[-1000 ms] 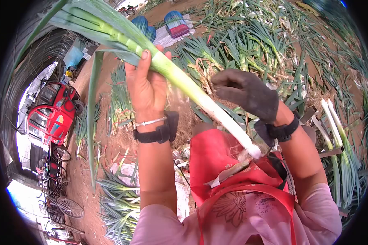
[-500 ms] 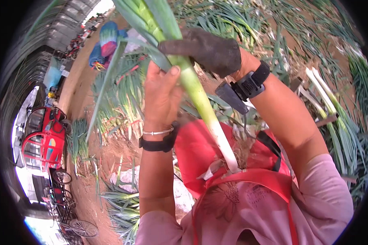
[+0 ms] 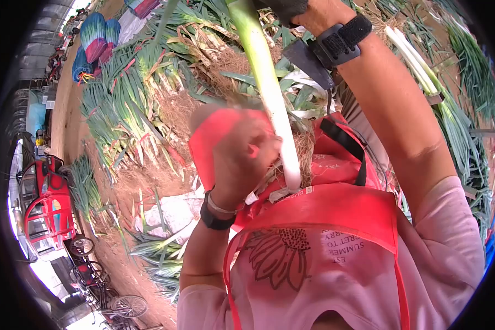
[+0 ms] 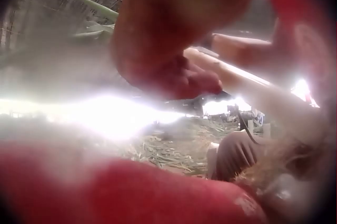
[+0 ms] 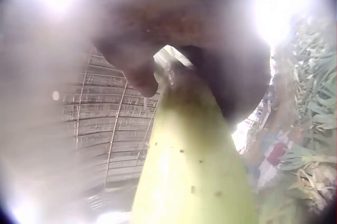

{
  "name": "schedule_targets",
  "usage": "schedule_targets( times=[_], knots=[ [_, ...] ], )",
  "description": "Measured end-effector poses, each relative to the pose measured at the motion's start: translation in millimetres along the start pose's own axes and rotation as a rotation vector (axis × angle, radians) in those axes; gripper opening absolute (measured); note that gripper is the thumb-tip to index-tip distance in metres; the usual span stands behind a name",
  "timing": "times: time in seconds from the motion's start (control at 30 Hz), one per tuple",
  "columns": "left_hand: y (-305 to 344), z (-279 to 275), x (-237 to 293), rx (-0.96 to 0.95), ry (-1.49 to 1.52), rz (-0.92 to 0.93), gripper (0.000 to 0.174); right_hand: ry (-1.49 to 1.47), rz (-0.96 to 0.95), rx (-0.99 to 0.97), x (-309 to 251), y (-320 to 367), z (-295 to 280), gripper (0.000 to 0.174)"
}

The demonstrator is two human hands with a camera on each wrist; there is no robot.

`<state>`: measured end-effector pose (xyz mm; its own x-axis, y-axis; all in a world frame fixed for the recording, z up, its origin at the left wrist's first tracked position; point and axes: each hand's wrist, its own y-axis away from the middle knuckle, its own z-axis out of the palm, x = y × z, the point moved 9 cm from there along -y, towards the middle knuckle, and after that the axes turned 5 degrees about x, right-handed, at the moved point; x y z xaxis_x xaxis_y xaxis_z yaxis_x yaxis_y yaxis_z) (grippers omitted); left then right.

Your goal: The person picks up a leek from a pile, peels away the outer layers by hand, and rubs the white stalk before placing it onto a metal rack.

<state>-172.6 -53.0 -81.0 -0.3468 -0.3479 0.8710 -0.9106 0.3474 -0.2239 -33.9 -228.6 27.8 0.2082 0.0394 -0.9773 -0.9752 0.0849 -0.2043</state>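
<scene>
One thick leek (image 3: 269, 82) slants down across the head view, its white root end over the red apron (image 3: 335, 209). My gloved right hand (image 3: 285, 8) is at the top edge of that view; in the right wrist view its fingers wrap around the leek (image 5: 192, 166). My bare left hand (image 3: 246, 151), blurred, is beside the white lower stalk, its fingertips close to it. In the left wrist view the left hand's fingers (image 4: 174, 39) are bent near the pale stalk (image 4: 253, 79); whether they touch it is unclear.
Bundled leeks (image 3: 124, 104) lie on the ground to the left, with blue and red bundles (image 3: 93, 38) beyond. Two white-stemmed leeks (image 3: 412, 60) lie at the right. A red vehicle (image 3: 49, 198) and a bicycle (image 3: 129, 306) stand at the far left.
The left hand has left the upper leek and moved down beside its white end. The right hand has moved up in view, holding the leek. The head view has shifted.
</scene>
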Motion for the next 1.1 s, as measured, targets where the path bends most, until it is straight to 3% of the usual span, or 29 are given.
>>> schedule_targets(
  times=[0.1,0.2,0.27,0.33,0.47,0.53,0.57,0.63,0.73,0.8,0.93,1.0,1.1],
  knots=[
    [-12.5,15.8,24.3,-0.065,-0.162,0.137,0.012,0.128,-0.158,-0.034,-7.3,4.7,-5.7,0.034],
    [-27.9,15.0,30.2,0.044,-0.224,0.246,0.019,0.068,-0.117,0.002,-0.1,2.2,-7.4,0.035],
    [-27.3,10.3,43.6,0.08,-0.211,0.513,0.022,0.017,-0.1,-0.005,1.0,4.5,-8.3,0.035],
    [-29.0,-5.6,30.6,0.128,-0.04,0.522,0.015,-0.04,-0.08,-0.017,5.5,5.5,-8.6,0.035],
    [-38.4,-61.8,-45.5,0.02,0.957,-0.091,0.011,-0.272,0.008,-0.024,28.7,4.0,-14.6,0.029],
    [-35.7,-93.9,-71.3,0.363,0.045,-0.3,0.017,-0.482,0.011,-0.045,34.0,0.4,-12.7,0.022],
    [-35.4,-84.6,-70.2,0.368,0.048,-0.303,0.017,-0.479,0.015,-0.05,37.2,-0.8,-11.9,0.022],
    [-40.5,-45.9,-37.7,0.298,0.209,-0.01,0.027,-0.623,0.027,-0.05,40.4,-1.3,-12.0,0.02],
    [-48.5,-12.2,-11.8,0.091,0.334,-0.065,0.035,-0.655,0.046,-0.082,45.6,-5.1,-13.3,0.019],
    [-36.5,29.7,1.4,-0.209,0.064,-0.208,0.03,-0.653,0.038,-0.093,44.4,-4.0,-14.2,0.018],
    [-16.7,33.1,-1.0,-0.165,-0.103,-0.025,0.017,-0.59,-0.002,-0.01,41.8,0.9,-23.8,0.019],
    [-13.1,28.0,14.7,-0.071,-0.18,0.238,0.014,-0.587,0.001,-0.005,42.3,3.8,-25.4,0.02],
    [-12.7,25.7,0.7,-0.076,-0.091,0.183,0.01,-0.629,0.006,-0.041,41.2,4.3,-24.3,0.02]
  ],
)
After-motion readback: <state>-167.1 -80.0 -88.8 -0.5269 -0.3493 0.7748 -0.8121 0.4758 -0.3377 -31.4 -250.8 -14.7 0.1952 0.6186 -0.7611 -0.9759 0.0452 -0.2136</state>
